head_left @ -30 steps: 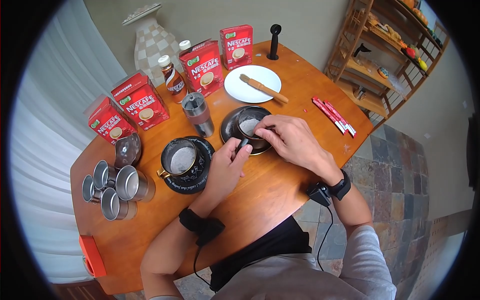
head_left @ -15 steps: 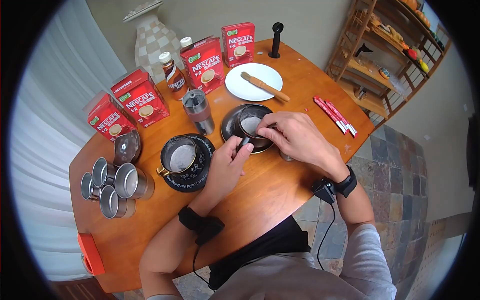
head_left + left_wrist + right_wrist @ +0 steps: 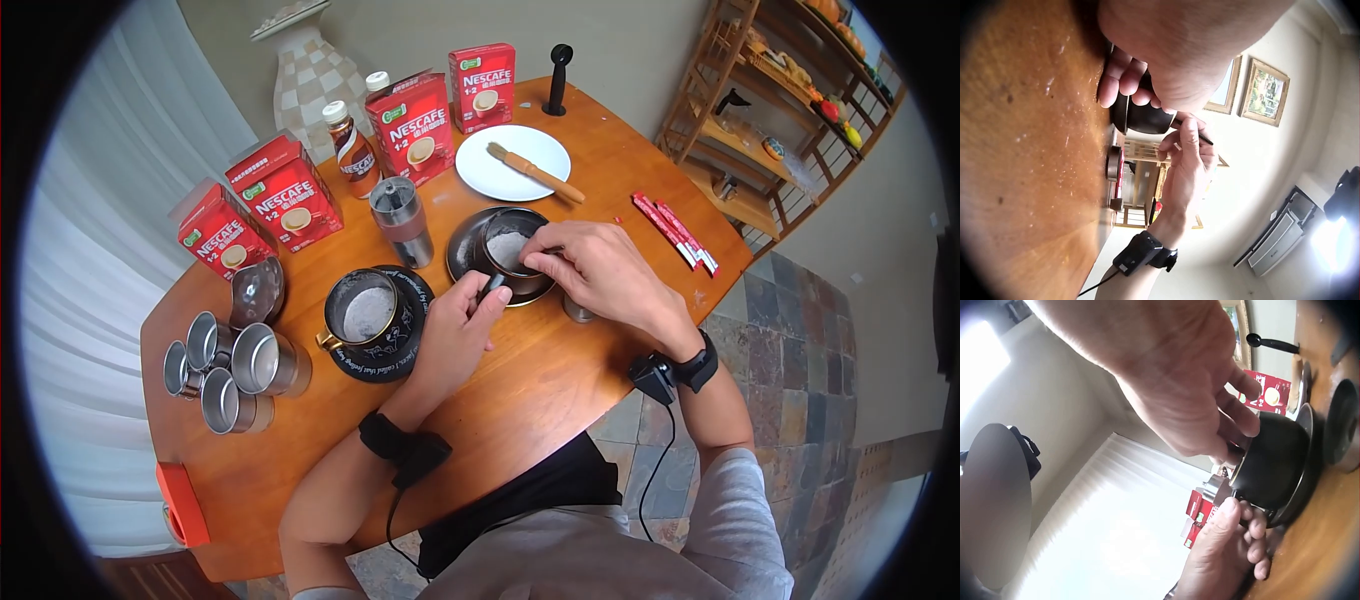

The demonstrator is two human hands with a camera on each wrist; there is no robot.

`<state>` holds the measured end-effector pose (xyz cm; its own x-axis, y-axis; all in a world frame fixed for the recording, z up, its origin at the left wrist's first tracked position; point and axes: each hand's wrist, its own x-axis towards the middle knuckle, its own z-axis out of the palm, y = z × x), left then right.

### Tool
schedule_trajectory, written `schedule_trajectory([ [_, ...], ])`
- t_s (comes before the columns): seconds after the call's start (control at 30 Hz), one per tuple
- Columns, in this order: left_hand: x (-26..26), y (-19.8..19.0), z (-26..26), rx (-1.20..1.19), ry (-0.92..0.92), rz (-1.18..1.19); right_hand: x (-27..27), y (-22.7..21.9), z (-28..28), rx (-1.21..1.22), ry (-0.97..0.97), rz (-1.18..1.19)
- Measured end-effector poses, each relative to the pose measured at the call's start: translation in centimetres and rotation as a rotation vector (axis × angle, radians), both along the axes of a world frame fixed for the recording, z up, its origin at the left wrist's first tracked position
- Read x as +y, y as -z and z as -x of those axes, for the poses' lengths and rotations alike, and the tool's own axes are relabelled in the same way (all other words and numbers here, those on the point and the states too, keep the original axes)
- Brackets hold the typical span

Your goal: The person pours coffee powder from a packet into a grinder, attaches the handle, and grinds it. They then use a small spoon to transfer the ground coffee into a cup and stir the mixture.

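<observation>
A dark cup (image 3: 506,246) with pale powder inside stands on a dark saucer (image 3: 466,243) with a gold edge. My left hand (image 3: 462,325) grips the cup's handle (image 3: 494,284), thumb on top. Over the cup's right rim, my right hand (image 3: 608,270) pinches a thin dark stick-like handle (image 3: 1205,139), which pokes out past the fingers in the left wrist view; its lower end is hidden. Left of my left hand, a black cup (image 3: 358,312) with a gold handle, also holding pale powder, sits on a black lettered saucer (image 3: 412,292).
A metal grinder (image 3: 402,222) stands behind the cups. Red Nescafe boxes (image 3: 412,128) and a bottle (image 3: 352,155) line the back, beside a white plate (image 3: 480,165) with a brush (image 3: 530,170). Several metal cups (image 3: 265,360) stand left; red sachets (image 3: 675,233) lie right.
The right hand has shifted slightly right and stays at the cup's rim, uncovering part of a small round metal thing below it. The left hand keeps its grip on the cup handle.
</observation>
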<state>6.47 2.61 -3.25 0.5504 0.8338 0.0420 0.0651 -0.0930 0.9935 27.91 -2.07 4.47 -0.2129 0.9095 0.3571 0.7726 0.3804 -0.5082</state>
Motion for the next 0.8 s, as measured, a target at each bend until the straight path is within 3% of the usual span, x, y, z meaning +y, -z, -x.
schedule_trajectory([
  [0.8,0.06,-0.20,0.27,0.027,0.036,0.035,-0.17,0.13,-0.44,0.046,-0.039,0.051],
])
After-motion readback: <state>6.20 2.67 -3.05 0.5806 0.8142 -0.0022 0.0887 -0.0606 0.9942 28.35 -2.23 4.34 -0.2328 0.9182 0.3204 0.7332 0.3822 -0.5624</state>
